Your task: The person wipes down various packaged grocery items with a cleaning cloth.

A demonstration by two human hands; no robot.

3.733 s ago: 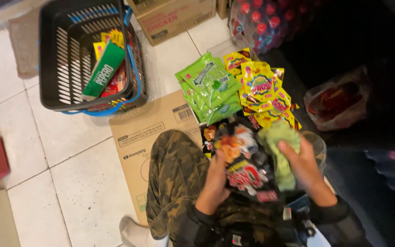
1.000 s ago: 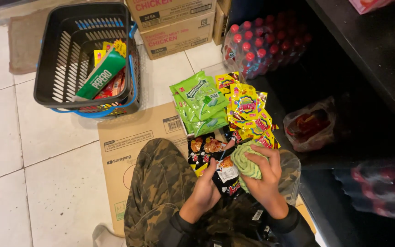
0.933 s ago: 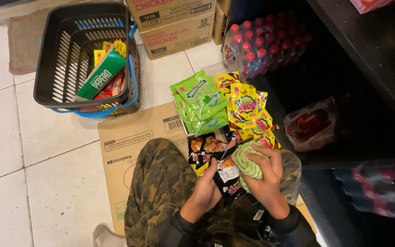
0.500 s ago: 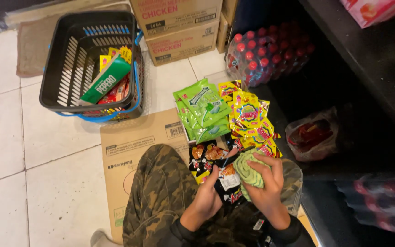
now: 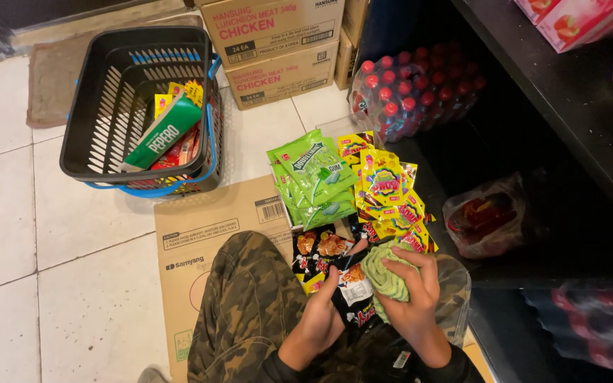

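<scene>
My right hand (image 5: pixel 411 289) is closed around a bunched light-green cloth (image 5: pixel 382 275) over my lap. My left hand (image 5: pixel 324 315) rests on a stack of black snack packets (image 5: pixel 324 257) lying against my camouflage-trousered leg (image 5: pixel 250 305). Just beyond them lie green gum packets (image 5: pixel 313 177) and several yellow candy packets (image 5: pixel 386 190), fanned out on the floor and on a flattened brown cardboard box (image 5: pixel 211 234).
A dark plastic shopping basket (image 5: pixel 101 106) with a green box and small packets stands at upper left on the white tiles. Stacked cardboard cartons (image 5: pixel 278 42) sit at the top. A shrink-wrapped pack of red-capped bottles (image 5: pixel 409 96) and a plastic bag (image 5: pixel 484 220) lie under a dark shelf on the right.
The green cloth has been gathered from spread out into a tighter bundle in my right hand. My left hand stays on the black packets. The view has shifted slightly.
</scene>
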